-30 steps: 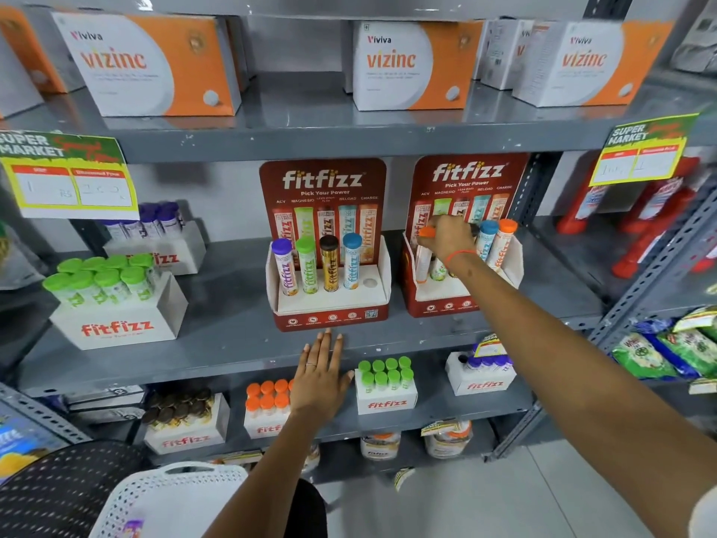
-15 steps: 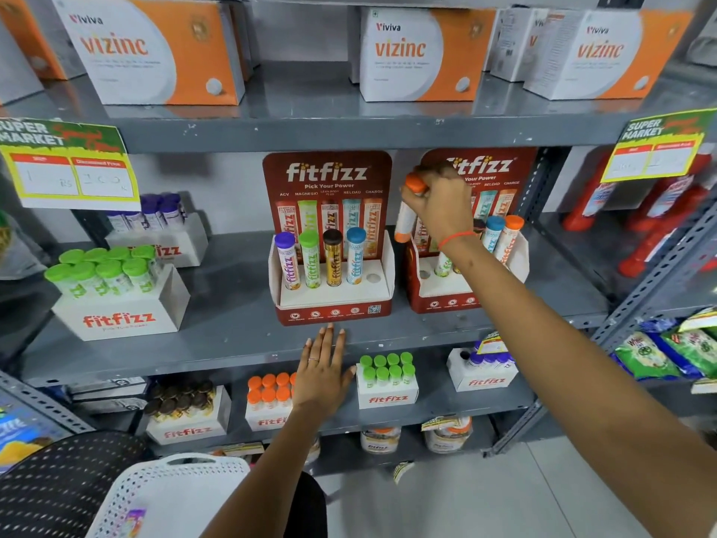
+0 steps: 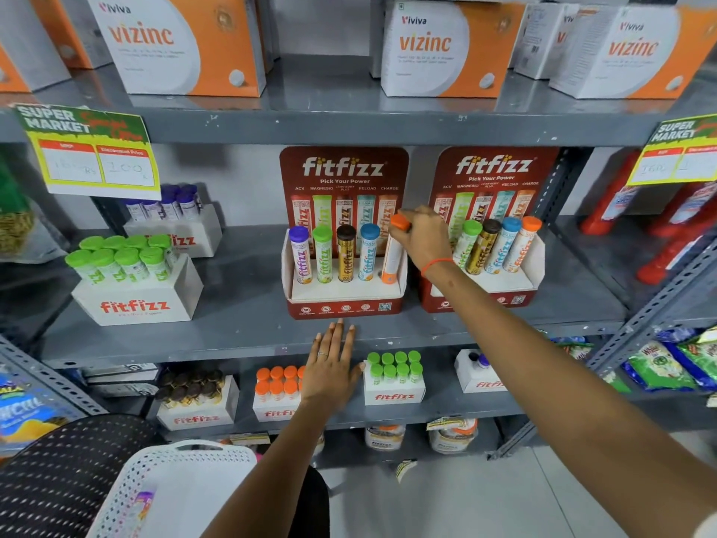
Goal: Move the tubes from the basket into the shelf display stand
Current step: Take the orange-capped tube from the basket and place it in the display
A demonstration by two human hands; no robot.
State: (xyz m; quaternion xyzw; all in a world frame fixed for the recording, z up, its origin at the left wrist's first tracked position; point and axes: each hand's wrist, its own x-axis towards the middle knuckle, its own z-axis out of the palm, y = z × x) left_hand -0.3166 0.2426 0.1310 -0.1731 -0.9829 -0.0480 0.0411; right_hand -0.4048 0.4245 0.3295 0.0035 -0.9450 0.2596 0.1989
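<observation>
Since the earlier frames the orange-capped tube (image 3: 392, 254) has travelled from the right display stand (image 3: 485, 289) to the left display stand (image 3: 343, 295) at mid-frame, where its foot now sits at the fifth, last slot. The right hand (image 3: 425, 236) grips it near the cap; the left hand (image 3: 329, 368) lies flat and open on the shelf (image 3: 232, 328) edge below. Both stands look nearly full. At lower left, the basket (image 3: 170, 495) holds at least one purple tube (image 3: 141, 502), so work probably remains.

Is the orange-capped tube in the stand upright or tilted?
Tilted: the orange-capped tube leans, cap toward the right hand gripping it, base low in the left stand.
</observation>
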